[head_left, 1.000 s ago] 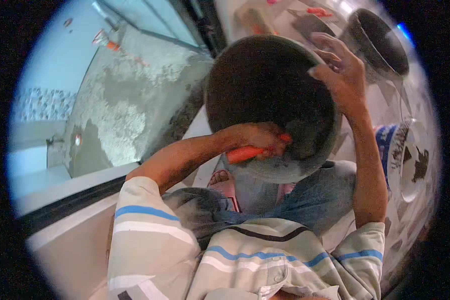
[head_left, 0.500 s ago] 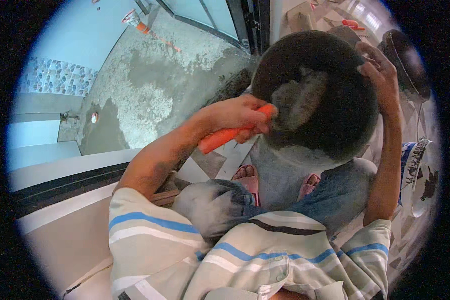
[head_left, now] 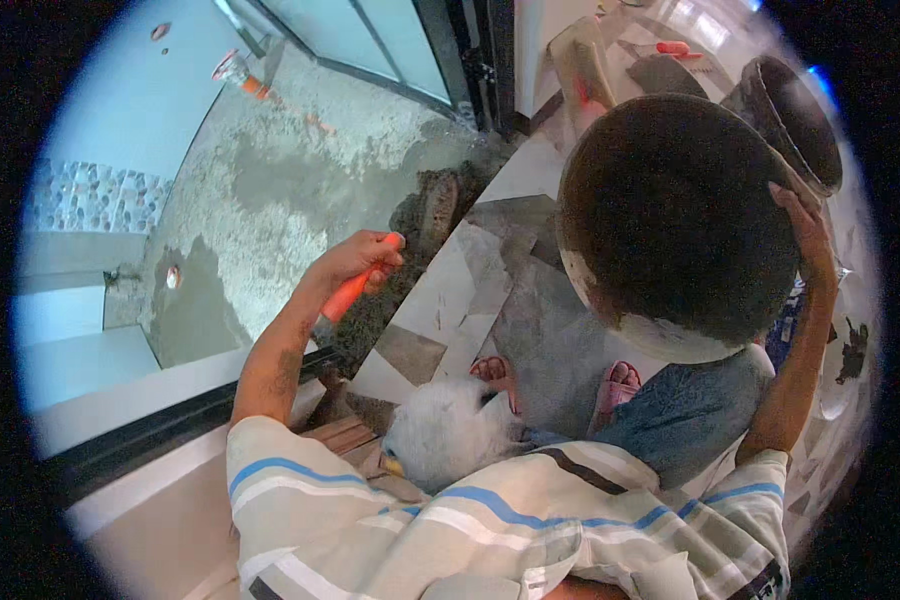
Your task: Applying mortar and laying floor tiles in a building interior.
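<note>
Closed around the orange handle of a trowel [head_left: 346,296] is my left hand [head_left: 362,262]. The trowel's mortar-smeared blade extends over a strip of dark wet mortar [head_left: 417,237] along the doorway's threshold. My right hand [head_left: 805,222] grips the right rim of a large round bucket [head_left: 675,225], which is tilted so that its dark opening faces me. The inside is too dark to make out any contents. Pale residue coats the bucket's lower rim, close to my right knee.
Beyond the threshold lies a rough, partly wet cement floor [head_left: 280,185] with an orange pipe fitting [head_left: 253,86]. A second dark bucket [head_left: 790,125] leans behind mine. A red-handled tool [head_left: 673,48] lies farther back. A glazed black-framed door [head_left: 365,45] stands at the far side.
My left hand has moved left with the trowel, from the bucket's mouth to the mortar at the threshold. My right hand has shifted the bucket slightly right and nearer.
</note>
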`<state>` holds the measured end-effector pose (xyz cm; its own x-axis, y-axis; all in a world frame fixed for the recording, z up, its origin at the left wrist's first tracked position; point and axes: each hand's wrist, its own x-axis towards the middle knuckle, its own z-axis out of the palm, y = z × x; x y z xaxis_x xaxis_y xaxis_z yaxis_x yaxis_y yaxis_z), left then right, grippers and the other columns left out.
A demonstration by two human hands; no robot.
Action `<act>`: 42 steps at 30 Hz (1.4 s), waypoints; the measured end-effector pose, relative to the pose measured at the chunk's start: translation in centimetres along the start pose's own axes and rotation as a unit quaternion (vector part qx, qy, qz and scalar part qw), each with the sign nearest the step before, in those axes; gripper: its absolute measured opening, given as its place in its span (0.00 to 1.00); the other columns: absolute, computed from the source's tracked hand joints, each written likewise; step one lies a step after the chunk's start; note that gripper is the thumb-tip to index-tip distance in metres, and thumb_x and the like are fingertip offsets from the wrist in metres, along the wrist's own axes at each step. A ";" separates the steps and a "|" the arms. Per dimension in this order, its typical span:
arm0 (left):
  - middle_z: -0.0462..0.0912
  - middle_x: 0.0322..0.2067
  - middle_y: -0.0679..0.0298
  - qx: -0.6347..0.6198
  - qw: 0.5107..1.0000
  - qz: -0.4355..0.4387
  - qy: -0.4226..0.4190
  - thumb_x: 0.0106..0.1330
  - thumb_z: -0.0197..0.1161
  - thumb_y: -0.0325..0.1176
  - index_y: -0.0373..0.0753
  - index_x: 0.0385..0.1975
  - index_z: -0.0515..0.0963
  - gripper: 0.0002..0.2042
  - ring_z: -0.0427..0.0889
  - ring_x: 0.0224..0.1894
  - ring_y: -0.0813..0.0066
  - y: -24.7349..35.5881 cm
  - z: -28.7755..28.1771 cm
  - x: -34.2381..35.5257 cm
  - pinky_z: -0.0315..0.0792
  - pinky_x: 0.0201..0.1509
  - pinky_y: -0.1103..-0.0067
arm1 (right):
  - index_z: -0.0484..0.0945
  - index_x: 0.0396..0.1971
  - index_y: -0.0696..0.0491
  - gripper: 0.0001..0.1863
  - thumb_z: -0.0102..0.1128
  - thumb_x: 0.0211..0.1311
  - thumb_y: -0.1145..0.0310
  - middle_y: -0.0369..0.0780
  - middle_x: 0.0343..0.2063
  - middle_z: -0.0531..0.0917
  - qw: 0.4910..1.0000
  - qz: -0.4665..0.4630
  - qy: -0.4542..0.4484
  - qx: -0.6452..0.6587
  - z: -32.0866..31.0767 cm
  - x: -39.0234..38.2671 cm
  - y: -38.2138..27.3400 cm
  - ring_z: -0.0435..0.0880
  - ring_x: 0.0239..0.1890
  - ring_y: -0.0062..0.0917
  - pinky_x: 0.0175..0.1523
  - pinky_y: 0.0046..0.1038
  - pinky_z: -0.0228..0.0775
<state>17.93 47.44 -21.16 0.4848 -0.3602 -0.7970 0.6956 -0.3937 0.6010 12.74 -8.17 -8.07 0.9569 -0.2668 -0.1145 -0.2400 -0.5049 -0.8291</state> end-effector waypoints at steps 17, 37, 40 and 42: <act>0.76 0.44 0.49 0.715 0.651 0.196 0.160 0.52 0.58 0.32 0.33 0.37 0.77 0.14 0.77 0.45 0.54 2.0 -0.7 25.1 0.74 0.44 0.63 | 0.71 0.55 0.54 0.21 0.52 0.62 0.68 0.40 0.51 0.76 0.997 -0.058 0.001 -0.056 1.7 -0.1 -1.5 0.71 0.53 0.22 0.61 0.25 0.57; 0.77 0.33 0.41 0.332 0.847 0.155 0.385 0.50 0.53 0.30 0.28 0.44 0.64 0.21 0.79 0.36 0.45 -4.4 4.9 15.8 0.74 0.43 0.62 | 0.71 0.55 0.54 0.21 0.52 0.64 0.62 0.40 0.52 0.75 0.990 -0.122 0.035 -0.059 -1.5 -1.6 2.4 0.70 0.55 0.25 0.61 0.27 0.57; 0.77 0.29 0.44 0.121 0.921 0.108 0.354 0.51 0.54 0.29 0.29 0.43 0.62 0.19 0.80 0.25 0.52 -4.5 6.2 13.9 0.76 0.28 0.63 | 0.71 0.55 0.54 0.21 0.52 0.64 0.62 0.41 0.52 0.74 0.986 -0.121 0.053 -0.106 -2.6 -1.9 3.4 0.70 0.55 0.27 0.61 0.28 0.57; 0.75 0.28 0.48 -0.042 0.946 0.091 0.308 0.52 0.54 0.28 0.31 0.43 0.61 0.19 0.78 0.21 0.56 -6.4 6.5 14.1 0.74 0.22 0.65 | 0.71 0.55 0.54 0.21 0.52 0.64 0.61 0.41 0.52 0.74 0.979 -0.124 0.066 -0.148 -2.4 -1.9 3.9 0.70 0.55 0.27 0.60 0.28 0.57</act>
<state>16.84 39.35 -35.80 0.7996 0.1566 -0.5797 0.5980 -0.2952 0.7451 9.59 -11.63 -9.79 0.9668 -0.2000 0.1591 -0.0580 -0.7781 -0.6254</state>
